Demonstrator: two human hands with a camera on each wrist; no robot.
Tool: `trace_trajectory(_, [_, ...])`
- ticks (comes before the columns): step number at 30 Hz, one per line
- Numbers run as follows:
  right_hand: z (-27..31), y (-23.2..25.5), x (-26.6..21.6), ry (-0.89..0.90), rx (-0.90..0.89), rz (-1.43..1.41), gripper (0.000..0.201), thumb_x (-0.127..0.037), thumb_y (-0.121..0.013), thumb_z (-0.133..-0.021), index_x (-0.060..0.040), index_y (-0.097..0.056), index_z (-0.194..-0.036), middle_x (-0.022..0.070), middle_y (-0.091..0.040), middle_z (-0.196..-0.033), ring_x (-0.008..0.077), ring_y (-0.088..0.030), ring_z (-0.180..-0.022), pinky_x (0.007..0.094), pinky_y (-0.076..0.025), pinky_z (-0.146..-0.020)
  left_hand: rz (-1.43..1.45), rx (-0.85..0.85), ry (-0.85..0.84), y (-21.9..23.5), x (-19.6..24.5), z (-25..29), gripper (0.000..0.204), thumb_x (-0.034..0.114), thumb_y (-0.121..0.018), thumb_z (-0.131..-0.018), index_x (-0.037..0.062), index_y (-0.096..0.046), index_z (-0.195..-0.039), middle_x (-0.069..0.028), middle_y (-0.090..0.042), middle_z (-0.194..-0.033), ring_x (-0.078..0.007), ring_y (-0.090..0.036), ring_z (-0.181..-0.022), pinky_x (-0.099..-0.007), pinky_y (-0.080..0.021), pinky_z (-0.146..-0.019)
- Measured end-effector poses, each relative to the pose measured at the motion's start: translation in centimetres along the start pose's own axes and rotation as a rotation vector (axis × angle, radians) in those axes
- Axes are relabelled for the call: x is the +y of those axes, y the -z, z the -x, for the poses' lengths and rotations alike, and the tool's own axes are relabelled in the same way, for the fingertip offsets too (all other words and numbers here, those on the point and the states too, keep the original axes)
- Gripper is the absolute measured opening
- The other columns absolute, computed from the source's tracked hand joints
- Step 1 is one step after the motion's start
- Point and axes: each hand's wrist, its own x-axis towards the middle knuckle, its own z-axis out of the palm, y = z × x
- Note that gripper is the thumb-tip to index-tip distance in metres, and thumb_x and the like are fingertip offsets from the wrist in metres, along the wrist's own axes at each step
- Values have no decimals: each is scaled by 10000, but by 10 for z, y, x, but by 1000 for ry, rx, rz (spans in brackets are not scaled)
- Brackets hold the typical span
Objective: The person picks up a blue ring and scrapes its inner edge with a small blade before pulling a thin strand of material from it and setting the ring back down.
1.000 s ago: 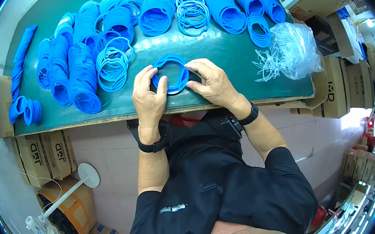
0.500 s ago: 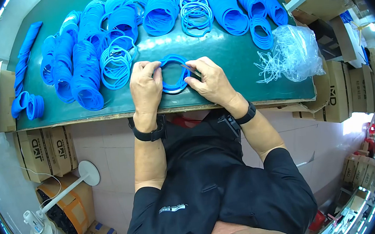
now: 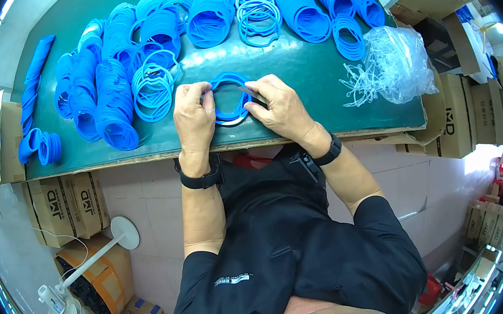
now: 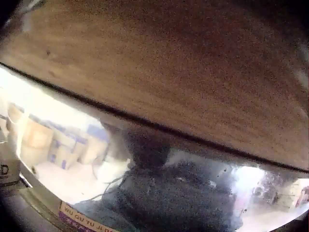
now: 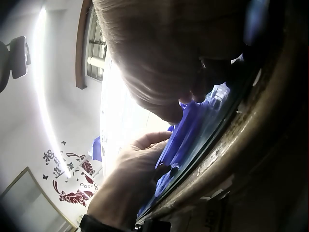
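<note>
In the head view a small bundle of blue rings lies on the green table near its front edge. The left hand pinches the bundle's left side between thumb and fingers. On the opposite side the right hand has a thin dark tool between thumb and fingers, its tip at the rings' upper right. Seen in the right wrist view, the left hand holds blue rings, while the right hand looms close and dark. The left wrist view shows no hand.
Behind the hands stand several rows of stacked blue rings. A loose ring pile is left of the bundle. Right of it sits a clear bag with pale strands spilling out. A cardboard box adjoins the table's left end.
Since one second ago, the left hand's fingers have drawn in closer on the ring bundle's left side. The dark tool in the right hand shows more plainly. The head view has shifted slightly.
</note>
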Motion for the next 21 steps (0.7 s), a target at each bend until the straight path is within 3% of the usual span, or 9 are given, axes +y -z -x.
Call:
trace_trajectory(1, [0,0,0,4,-2,4,378,-93,-804,-836,2,-706,-1189,154,-689,-1045,292,-701,-877,370,-573,-784,0,9,-53,0,-1,0,110,8,-734,-886,28,-738,-994,-100,-661,-906,-199,-624,-689,-337,-519,-654])
trace_trajectory(7, [1,0,0,9,3,4,383,-97,-801,-842,2,-705,-1199,152,-684,-1051,286,-702,-854,367,-571,-768,15,4,24,0,-2,1,153,11,-759,-871,28,-744,-1021,-98,-661,-909,-181,-616,-681,-323,-515,-651])
trace_trajectory(10, [1,0,0,11,3,7,385,-97,-801,-842,1,-704,-1201,153,-682,-1053,285,-702,-851,368,-570,-764,94,24,86,2,4,2,133,-5,-742,-875,33,-742,-1001,-113,-656,-902,-223,-626,-709,-351,-524,-658])
trace_trajectory(21, [2,0,0,-2,4,-6,388,-93,-801,-835,-2,-703,-1199,158,-682,-1050,294,-701,-872,373,-568,-779,81,13,51,1,0,2,124,15,-765,-860,32,-744,-981,-103,-676,-936,-227,-646,-746,-345,-530,-674])
